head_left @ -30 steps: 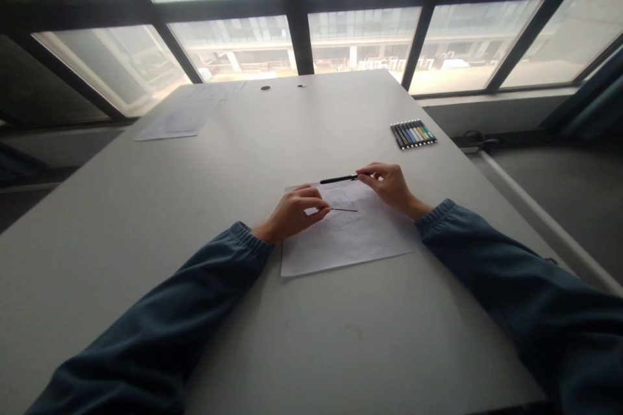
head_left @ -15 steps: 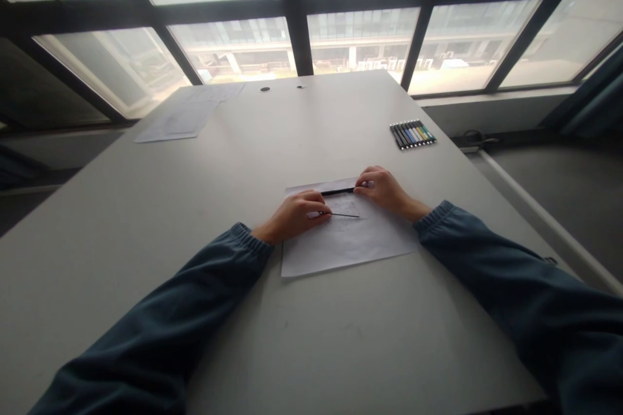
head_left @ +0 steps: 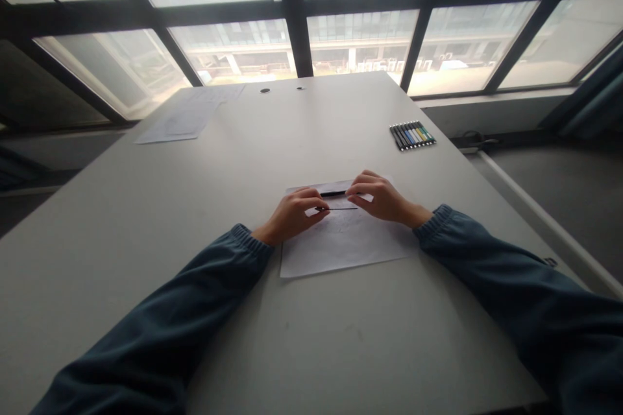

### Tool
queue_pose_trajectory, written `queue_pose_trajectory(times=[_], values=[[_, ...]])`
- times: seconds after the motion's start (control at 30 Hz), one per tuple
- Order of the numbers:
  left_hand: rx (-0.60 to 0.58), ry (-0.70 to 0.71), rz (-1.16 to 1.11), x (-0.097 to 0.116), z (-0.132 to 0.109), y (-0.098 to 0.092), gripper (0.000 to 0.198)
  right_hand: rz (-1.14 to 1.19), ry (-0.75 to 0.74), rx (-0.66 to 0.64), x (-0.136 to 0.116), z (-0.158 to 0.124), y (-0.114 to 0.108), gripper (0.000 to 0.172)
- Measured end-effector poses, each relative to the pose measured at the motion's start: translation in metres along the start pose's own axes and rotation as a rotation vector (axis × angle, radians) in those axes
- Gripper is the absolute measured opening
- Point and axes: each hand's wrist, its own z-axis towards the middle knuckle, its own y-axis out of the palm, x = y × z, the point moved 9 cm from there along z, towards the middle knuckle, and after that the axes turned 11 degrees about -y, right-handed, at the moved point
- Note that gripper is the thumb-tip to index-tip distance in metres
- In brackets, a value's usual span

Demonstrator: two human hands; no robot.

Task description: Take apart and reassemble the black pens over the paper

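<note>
A sheet of white paper (head_left: 350,246) lies under both hands, with faint grey marks on it. My left hand (head_left: 294,214) pinches a thin dark rod (head_left: 343,209), like a pen refill, between thumb and forefinger; it points right. Just beyond, a thicker black pen-like barrel (head_left: 333,194) spans the space between both hands, its left end hidden by my left fingers. My right hand (head_left: 377,196) is closed at the barrel's right end, with its thumb close to the rod's tip. Whether thumb and rod touch, I cannot tell.
A row of several markers (head_left: 413,135) with dark, blue, white, yellow and green colours lies at the table's right side. More paper sheets (head_left: 180,120) lie at the far left. Windows (head_left: 360,42) stand behind the white table (head_left: 253,149), whose right edge drops beside my right arm.
My right hand has shifted slightly left along the barrel, toward my left hand, with its thumb lower and nearer the rod's tip. The rod has tilted up a little.
</note>
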Motion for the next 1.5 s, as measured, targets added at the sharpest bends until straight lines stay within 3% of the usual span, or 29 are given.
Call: queue_pose_trajectory(times=[0.2,0.53,0.7,0.97,1.17,1.37,1.5], values=[[0.085,0.002,-0.006,0.000,0.001,-0.008,0.008,0.065,-0.032,-0.085,-0.005,0.000,0.011,0.013],[0.194,-0.144,0.003,-0.019,0.000,-0.014,0.017,-0.021,0.011,-0.002,0.010,-0.007,0.003,0.017],[0.139,-0.155,0.000,-0.021,-0.001,-0.009,0.018,-0.109,0.116,0.066,0.019,-0.013,-0.009,0.018],[0.015,-0.109,0.017,-0.017,0.000,0.001,0.014,-0.077,0.054,-0.119,0.007,-0.010,0.008,0.015],[-0.059,-0.091,0.067,-0.017,0.000,0.008,0.019,-0.068,0.049,-0.185,0.006,-0.010,0.014,0.014],[0.063,-0.101,0.031,-0.018,0.000,-0.003,0.027,-0.101,0.037,-0.202,0.005,-0.010,0.013,0.010],[0.141,-0.220,0.026,-0.028,0.000,-0.010,0.023,-0.122,0.037,-0.185,0.004,-0.009,0.010,0.014]])
